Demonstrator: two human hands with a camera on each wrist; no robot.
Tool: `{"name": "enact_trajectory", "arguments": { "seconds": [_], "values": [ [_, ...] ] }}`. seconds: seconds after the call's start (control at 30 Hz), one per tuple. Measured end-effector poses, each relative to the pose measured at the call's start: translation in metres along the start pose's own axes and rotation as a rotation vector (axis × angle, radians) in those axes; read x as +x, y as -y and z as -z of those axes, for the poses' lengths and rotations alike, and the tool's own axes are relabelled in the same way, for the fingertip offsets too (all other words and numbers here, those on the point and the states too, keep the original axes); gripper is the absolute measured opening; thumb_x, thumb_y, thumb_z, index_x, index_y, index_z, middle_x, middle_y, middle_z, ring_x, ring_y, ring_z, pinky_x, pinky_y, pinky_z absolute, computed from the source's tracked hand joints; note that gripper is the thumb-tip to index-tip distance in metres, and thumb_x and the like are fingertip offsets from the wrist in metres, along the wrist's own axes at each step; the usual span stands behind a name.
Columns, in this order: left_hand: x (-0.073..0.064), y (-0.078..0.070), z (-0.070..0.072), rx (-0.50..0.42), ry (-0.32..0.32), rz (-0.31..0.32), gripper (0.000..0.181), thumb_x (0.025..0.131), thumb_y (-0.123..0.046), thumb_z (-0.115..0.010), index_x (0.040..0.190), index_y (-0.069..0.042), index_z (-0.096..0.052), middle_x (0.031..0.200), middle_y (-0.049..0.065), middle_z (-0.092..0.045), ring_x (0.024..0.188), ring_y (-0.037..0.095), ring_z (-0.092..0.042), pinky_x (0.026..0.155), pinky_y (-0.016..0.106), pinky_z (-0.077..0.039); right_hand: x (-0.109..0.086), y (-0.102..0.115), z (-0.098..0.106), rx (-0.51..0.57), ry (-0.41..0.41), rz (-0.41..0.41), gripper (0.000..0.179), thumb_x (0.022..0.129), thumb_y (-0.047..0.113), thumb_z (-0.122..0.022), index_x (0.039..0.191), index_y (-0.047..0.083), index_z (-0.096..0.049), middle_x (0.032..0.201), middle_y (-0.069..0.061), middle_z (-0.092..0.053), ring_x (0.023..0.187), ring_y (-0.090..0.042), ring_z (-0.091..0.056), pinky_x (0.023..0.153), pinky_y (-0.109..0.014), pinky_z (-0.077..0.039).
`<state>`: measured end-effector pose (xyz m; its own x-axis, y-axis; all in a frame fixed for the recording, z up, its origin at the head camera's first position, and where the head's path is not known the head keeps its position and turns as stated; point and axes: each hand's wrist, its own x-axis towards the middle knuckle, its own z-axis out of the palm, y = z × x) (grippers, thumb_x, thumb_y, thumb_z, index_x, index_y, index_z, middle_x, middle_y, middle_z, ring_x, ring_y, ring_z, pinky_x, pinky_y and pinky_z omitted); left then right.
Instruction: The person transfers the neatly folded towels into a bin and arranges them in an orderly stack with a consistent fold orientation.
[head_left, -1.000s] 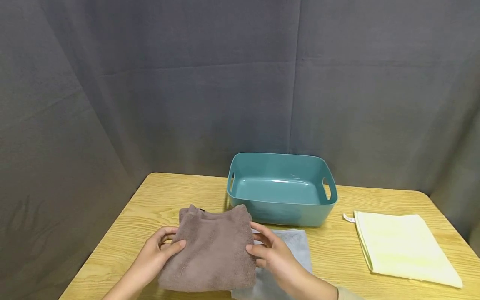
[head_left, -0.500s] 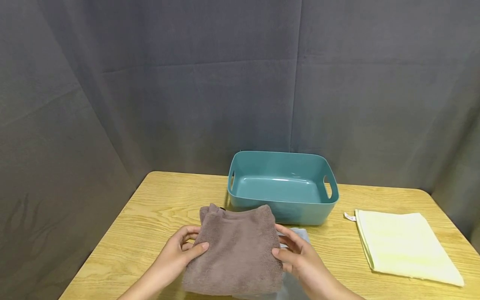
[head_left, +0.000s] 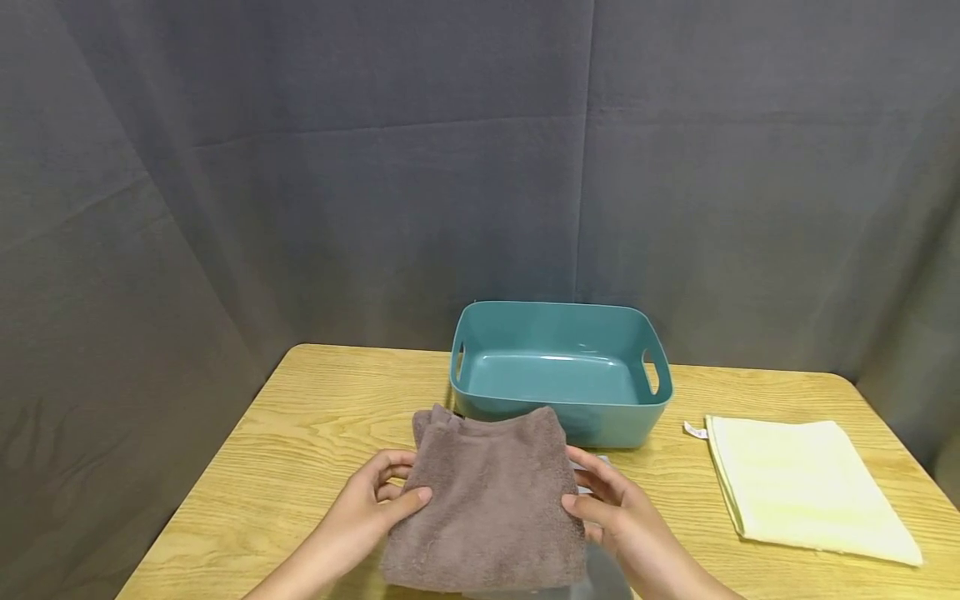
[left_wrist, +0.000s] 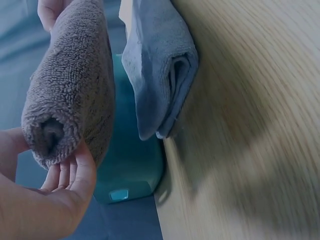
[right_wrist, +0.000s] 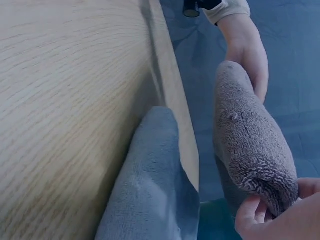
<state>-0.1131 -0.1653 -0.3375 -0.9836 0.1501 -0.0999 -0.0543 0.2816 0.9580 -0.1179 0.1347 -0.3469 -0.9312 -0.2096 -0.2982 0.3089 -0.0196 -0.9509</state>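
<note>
A folded brown towel point(head_left: 491, 508) hangs between my two hands, raised off the table. My left hand point(head_left: 369, 507) pinches its left edge, thumb on the near face and fingers behind. On the opposite edge, my right hand point(head_left: 621, 515) grips it in the same way. Below lies a folded grey-blue towel point(left_wrist: 160, 65), apart from the brown one in both wrist views. From the head view the brown towel hides most of it. In the right wrist view the end of the brown towel point(right_wrist: 255, 140) shows as a rounded fold.
Behind the towels a teal bin point(head_left: 558, 421) with handle holes stands on the wooden table point(head_left: 322, 417). A folded pale yellow towel point(head_left: 810, 492) with a white tag lies at the right. A grey curtain point(head_left: 375, 208) closes off the back.
Both hands have carried the brown towel to the right, mostly in the first half second. It now covers more of the grey-blue towel. The bin and yellow towel stay put.
</note>
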Motion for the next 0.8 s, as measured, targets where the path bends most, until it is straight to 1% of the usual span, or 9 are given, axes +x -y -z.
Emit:
{"name": "enact_trajectory", "arguments": {
  "seconds": [0.07,0.1,0.23,0.3,0.33,0.43,0.53,0.67,0.8],
  "values": [
    [0.0,-0.001,-0.001,-0.001,0.012,-0.011,0.051,0.093,-0.016,-0.071,0.133,0.006,-0.048,0.119,0.015,-0.057,0.09,0.02,-0.058,0.067,0.026,-0.049,-0.001,0.001,0.002,-0.001,0.001,0.0,0.065,0.097,0.015,-0.062,0.154,0.006,-0.032,0.155,-0.03,-0.025,0.136,-0.044,-0.035,0.097,-0.05,-0.043],
    [0.0,-0.001,-0.002,-0.001,0.016,-0.018,0.051,0.092,-0.016,-0.071,0.133,0.006,-0.048,0.118,0.015,-0.057,0.09,0.019,-0.058,0.067,0.026,-0.05,-0.002,0.002,0.003,0.001,-0.003,-0.003,0.065,0.097,0.015,-0.062,0.154,0.006,-0.032,0.155,-0.029,-0.025,0.137,-0.043,-0.034,0.095,-0.047,-0.043],
    [0.001,-0.004,-0.005,-0.018,0.036,-0.026,0.051,0.092,-0.016,-0.071,0.132,0.006,-0.048,0.117,0.014,-0.058,0.091,0.02,-0.06,0.065,0.026,-0.05,-0.005,0.004,0.007,-0.023,-0.028,0.017,0.064,0.096,0.014,-0.062,0.153,0.006,-0.033,0.153,-0.027,-0.03,0.136,-0.039,-0.036,0.09,-0.041,-0.044],
    [0.002,-0.005,-0.007,-0.026,0.042,-0.019,0.05,0.092,-0.017,-0.071,0.132,0.005,-0.049,0.117,0.014,-0.057,0.091,0.02,-0.06,0.065,0.027,-0.049,-0.007,0.005,0.009,-0.045,-0.04,0.03,0.064,0.096,0.014,-0.063,0.153,0.007,-0.035,0.152,-0.024,-0.033,0.136,-0.037,-0.035,0.092,-0.043,-0.045],
    [0.003,-0.006,-0.008,-0.027,0.043,-0.015,0.051,0.092,-0.017,-0.071,0.132,0.004,-0.049,0.117,0.014,-0.057,0.091,0.02,-0.059,0.065,0.027,-0.049,-0.008,0.005,0.01,-0.061,-0.04,0.039,0.064,0.096,0.014,-0.063,0.153,0.007,-0.035,0.151,-0.024,-0.034,0.137,-0.038,-0.035,0.094,-0.046,-0.045],
    [0.004,-0.01,-0.011,-0.021,0.046,-0.014,0.051,0.092,-0.019,-0.072,0.132,0.003,-0.049,0.118,0.014,-0.056,0.092,0.021,-0.058,0.067,0.028,-0.049,-0.01,0.007,0.014,-0.087,-0.032,0.059,0.064,0.096,0.015,-0.062,0.153,0.007,-0.033,0.15,-0.023,-0.035,0.138,-0.038,-0.033,0.097,-0.053,-0.043],
    [0.006,-0.012,-0.013,-0.017,0.048,-0.025,0.05,0.092,-0.019,-0.072,0.131,0.002,-0.05,0.118,0.014,-0.056,0.092,0.022,-0.058,0.067,0.029,-0.05,-0.011,0.009,0.018,-0.094,-0.023,0.074,0.064,0.097,0.015,-0.061,0.154,0.007,-0.032,0.15,-0.022,-0.036,0.135,-0.037,-0.037,0.098,-0.054,-0.042],
    [0.008,-0.015,-0.016,-0.019,0.052,-0.032,0.048,0.091,-0.018,-0.073,0.129,0.002,-0.051,0.117,0.014,-0.055,0.092,0.022,-0.058,0.068,0.03,-0.05,-0.012,0.012,0.021,-0.093,-0.022,0.096,0.064,0.097,0.015,-0.061,0.154,0.007,-0.032,0.147,-0.02,-0.041,0.127,-0.029,-0.046,0.096,-0.047,-0.045],
    [0.009,-0.017,-0.018,-0.008,0.055,-0.037,0.047,0.091,-0.018,-0.073,0.127,0.002,-0.051,0.118,0.014,-0.055,0.094,0.022,-0.059,0.073,0.033,-0.051,-0.013,0.015,0.025,-0.09,-0.038,0.125,0.063,0.096,0.014,-0.063,0.153,0.009,-0.035,0.145,-0.016,-0.046,0.12,-0.021,-0.051,0.093,-0.038,-0.048]
  ]
}}
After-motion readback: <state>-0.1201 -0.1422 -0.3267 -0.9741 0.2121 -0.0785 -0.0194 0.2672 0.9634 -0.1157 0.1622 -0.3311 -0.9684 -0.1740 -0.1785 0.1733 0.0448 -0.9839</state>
